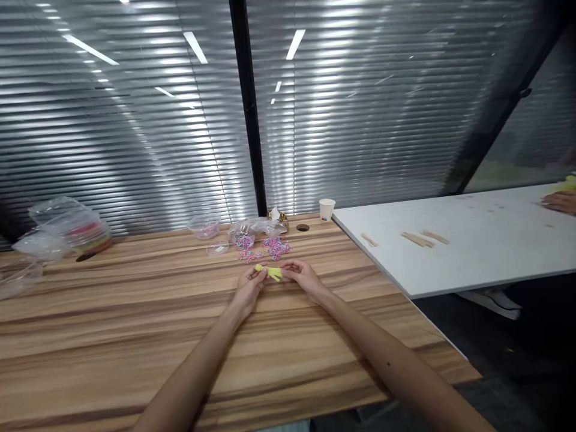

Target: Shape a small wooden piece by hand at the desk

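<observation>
A small yellow figure-like piece (274, 273) with several thin strands is held between my two hands, just above the wooden table (135, 336). My left hand (250, 285) pinches it near its rounded left end. At its right side, the fingers of my right hand (302, 276) are closed on the strands. Right behind my hands lies a loose pile of pink, blue and purple bits (276, 246). More such bits sit in a clear plastic bag (245, 239) beside the pile.
Clear tubs (205, 228) and a lid (218, 248) stand behind left. Plastic-wrapped coloured material (87, 234) lies far left. A paper cup (327, 209) stands at the back. The white table (472, 252) holds wooden pieces (417, 239); another person's hand (561, 202) shows far right.
</observation>
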Tool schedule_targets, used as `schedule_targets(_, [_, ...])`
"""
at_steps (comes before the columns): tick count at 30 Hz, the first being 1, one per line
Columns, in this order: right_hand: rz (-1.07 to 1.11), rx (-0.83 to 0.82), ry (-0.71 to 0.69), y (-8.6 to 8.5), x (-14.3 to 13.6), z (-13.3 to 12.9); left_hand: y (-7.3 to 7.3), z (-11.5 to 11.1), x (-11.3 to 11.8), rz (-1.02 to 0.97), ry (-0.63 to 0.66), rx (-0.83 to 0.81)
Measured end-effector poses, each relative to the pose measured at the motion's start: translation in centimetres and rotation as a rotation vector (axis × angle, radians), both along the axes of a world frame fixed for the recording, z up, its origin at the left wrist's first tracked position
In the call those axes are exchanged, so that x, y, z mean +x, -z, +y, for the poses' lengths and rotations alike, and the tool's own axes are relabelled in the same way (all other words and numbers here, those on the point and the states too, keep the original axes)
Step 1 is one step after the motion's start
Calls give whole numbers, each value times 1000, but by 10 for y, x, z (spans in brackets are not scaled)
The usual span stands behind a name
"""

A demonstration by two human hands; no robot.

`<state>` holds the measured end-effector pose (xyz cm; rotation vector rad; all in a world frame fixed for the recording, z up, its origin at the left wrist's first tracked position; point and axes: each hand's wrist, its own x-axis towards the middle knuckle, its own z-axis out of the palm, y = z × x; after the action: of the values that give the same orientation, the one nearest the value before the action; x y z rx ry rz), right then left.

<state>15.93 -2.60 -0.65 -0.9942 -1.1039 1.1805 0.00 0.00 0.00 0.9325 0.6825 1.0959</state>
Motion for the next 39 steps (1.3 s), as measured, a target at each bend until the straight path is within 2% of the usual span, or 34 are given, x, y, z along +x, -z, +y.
schedule_targets(4, [-67,24,-89,-6,-3,-4,0,2,0,-42,53,-18])
schedule_targets(9, [-96,39,-115,-7,-3,-5,-2,2,-1,-72,26,-42])
schedule_targets(15, [-45,2,-29,1,5,1,-2,3,-1,-68,11,-107])
schedule_targets(19, [-95,60,127,2,22,12,2,5,-1,-112,-10,-116])
schedule_targets(23, [-394,131,438,0,67,28,6,8,0,-118,-4,-75])
schedule_targets(24, [-519,126,538,0,84,31,6,9,0,-110,-3,-65])
schedule_targets(26, [-861,92,651,0,120,32,6,9,1,-88,-6,-42])
schedule_targets(28, [-1259,36,713,0,156,29,6,8,3,-69,-10,-20])
schedule_targets(30, [-1502,-82,723,3,188,24,5,8,4,-55,-12,-5])
schedule_targets(34, [-1613,-318,681,11,229,19,6,8,6,-52,-9,9])
schedule_targets(39, [-1578,-381,661,19,249,23,6,7,6,-41,1,28])
